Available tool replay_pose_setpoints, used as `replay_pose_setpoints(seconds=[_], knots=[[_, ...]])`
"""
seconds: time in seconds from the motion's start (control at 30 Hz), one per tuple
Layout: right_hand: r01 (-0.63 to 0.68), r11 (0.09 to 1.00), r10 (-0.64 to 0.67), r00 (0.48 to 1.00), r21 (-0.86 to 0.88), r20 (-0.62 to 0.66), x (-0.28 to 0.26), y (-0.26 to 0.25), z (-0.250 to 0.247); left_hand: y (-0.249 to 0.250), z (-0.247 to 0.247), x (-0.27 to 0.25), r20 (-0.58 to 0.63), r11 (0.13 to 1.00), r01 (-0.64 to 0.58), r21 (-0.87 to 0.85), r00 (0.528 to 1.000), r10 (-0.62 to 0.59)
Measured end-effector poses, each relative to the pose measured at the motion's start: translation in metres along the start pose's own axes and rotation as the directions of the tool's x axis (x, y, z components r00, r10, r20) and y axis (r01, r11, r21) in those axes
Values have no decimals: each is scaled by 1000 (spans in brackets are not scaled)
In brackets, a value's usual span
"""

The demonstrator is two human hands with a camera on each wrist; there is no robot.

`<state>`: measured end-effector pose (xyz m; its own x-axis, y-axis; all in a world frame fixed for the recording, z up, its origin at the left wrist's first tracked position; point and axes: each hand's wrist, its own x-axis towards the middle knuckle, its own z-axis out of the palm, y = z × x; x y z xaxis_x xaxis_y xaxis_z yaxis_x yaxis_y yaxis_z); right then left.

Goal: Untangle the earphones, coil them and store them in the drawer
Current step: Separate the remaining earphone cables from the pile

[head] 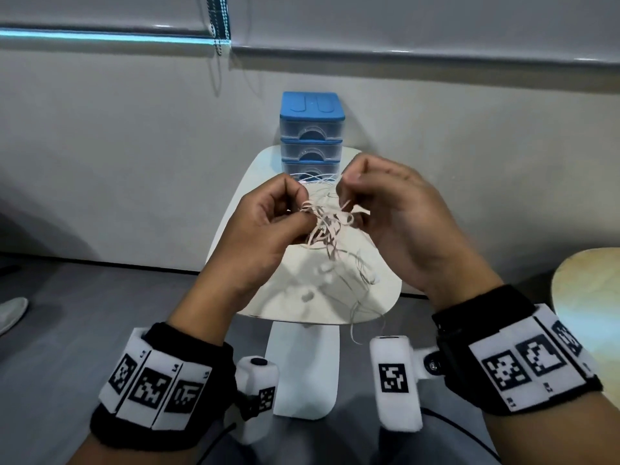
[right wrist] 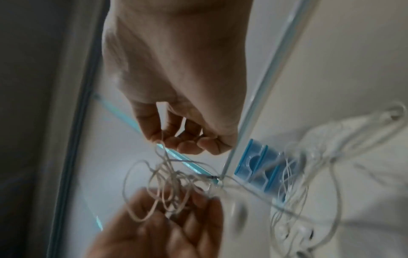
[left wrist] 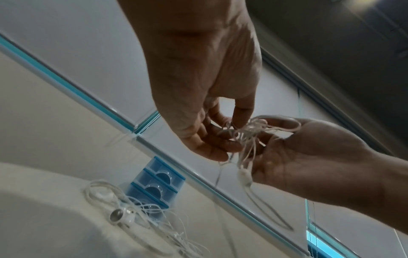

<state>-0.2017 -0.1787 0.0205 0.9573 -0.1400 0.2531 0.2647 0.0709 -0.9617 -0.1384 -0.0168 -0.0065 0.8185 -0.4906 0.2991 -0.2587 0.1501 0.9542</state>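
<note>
Fingers (head: 302, 199) of both hands pinching knotted white earphone cord (head: 323, 226) above round white tabletop (head: 385, 290), mid-untangling; next, teasing loops apart before coiling.

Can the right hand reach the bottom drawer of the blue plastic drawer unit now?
Probably not yet: the right hand and left hand both pinch the tangled white earphone cable, which hangs before the bottom drawer.

Pale grey wall (head: 134, 146) behind; roller blind (head: 402, 21) with bead chain (head: 219, 28) above. Small white table (head: 235, 203) stood on grey floor (head: 67, 313); dim light.
</note>
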Motion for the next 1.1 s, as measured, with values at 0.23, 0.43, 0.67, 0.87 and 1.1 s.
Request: replay_pose_setpoints(seconds=[0.23, 0.43, 0.67, 0.87, 1.1], knots=[[26, 993, -32, 998, 112, 55, -7, -12, -1, -6, -2, -1, -90, 997, 69, -37, 993, -72], [73, 971, -113, 980, 228, 165, -10, -17, 6, -3, -8, 1, -50, 996, 32, -83, 998, -36], [279, 920, -239, 956, 276, -172, 0, -16, -9, -3, -11, 3, -106, 999, 2, -47, 994, -6], [294, 802, -88, 919, 520, -384, -4, -17, -18, 6, -8, -6, -9, 998, -51, -48, 999, 51], [14, 999, -4, 973, 39, -230, -5, -26, -5, 16, -12, -10, 13, 995, -90, -50, 996, 91]])
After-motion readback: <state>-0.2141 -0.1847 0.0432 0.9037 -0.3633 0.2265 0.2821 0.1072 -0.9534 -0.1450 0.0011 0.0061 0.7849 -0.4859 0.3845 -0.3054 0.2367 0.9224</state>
